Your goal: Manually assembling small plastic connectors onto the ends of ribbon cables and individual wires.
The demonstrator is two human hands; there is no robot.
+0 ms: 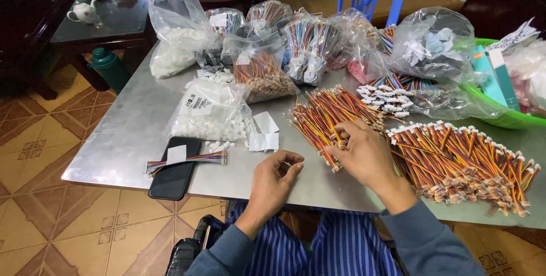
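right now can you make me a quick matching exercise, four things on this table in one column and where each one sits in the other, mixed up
Things
1. black phone
2. green basket
3. right hand
4. bag of white connectors

Places
A. on the loose wire pile at mid table
B. near the table's front left edge, under a short ribbon cable
C. far right side, holding boxes
D. just behind the phone

Pairs: 1-B, 2-C, 3-A, 4-D

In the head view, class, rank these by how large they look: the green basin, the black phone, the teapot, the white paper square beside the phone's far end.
1. Green basin, though partly cut off and covered.
2. Black phone.
3. Teapot, but it stands farther away, so its true rank is unsure.
4. White paper square.
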